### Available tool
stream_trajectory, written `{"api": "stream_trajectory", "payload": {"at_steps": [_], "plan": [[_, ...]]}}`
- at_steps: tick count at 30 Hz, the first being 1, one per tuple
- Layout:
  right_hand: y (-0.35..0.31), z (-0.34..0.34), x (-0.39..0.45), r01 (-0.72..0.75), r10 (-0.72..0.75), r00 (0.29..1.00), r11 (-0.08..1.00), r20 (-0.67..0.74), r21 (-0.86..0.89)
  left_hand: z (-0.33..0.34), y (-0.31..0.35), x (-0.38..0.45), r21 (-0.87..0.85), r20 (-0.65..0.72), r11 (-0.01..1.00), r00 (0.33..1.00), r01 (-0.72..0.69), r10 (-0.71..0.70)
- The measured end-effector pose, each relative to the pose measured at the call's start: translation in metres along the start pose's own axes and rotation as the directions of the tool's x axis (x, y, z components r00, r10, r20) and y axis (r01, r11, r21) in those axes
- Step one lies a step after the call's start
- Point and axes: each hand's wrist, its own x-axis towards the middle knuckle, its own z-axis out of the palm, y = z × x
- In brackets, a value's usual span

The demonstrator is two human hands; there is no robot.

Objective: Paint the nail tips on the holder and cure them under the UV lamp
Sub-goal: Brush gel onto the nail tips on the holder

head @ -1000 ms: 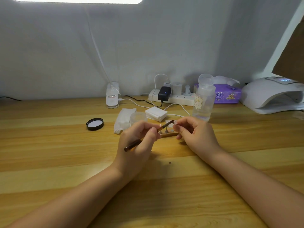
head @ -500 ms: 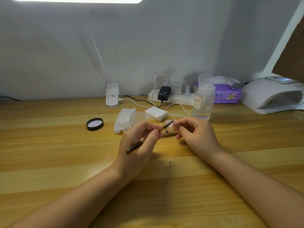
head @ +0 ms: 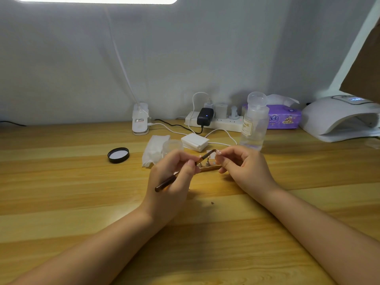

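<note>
- A person sat at a wooden table (head: 61, 202), both bare forearms reaching in from the bottom edge of the head view.
- The left hand (head: 170, 177) gripped a slim brown nail brush (head: 181, 171), fingers curled round its middle; the handle end pointed down and left, the bristle end up and right.
- The right hand (head: 244, 167) pinched a small pale nail tip (head: 218, 152) between thumb and forefinger, and the brush tip met or nearly met it; the view was too small to tell which.
- A small wooden holder (head: 209, 167) with short metal posts lay on the table just below and between the two hands.
- A white UV lamp (head: 339, 120) stood at the far right of the table, well apart from the hands.
- A clear pump bottle (head: 254, 122) stood behind the right hand.
- A stack of white pads (head: 195, 141), a crumpled wipe (head: 154, 151) and a small clear jar (head: 171, 146) lay behind the left hand.
- A black lid (head: 118, 155) lay to the left.
- A white power strip (head: 216, 122) and a purple tissue pack (head: 283, 119) sat against the wall.
</note>
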Motion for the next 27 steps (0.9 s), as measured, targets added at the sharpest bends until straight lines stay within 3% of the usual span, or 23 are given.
{"api": "stream_trajectory", "payload": {"at_steps": [27], "plan": [[0.0068, 0.0006, 0.0028, 0.009, -0.010, 1.000, 1.000, -0.029, -0.021, 0.0002, 0.0025, -0.0006, 0.043, 0.089, 0.999, 0.996, -0.011, 0.007]]}}
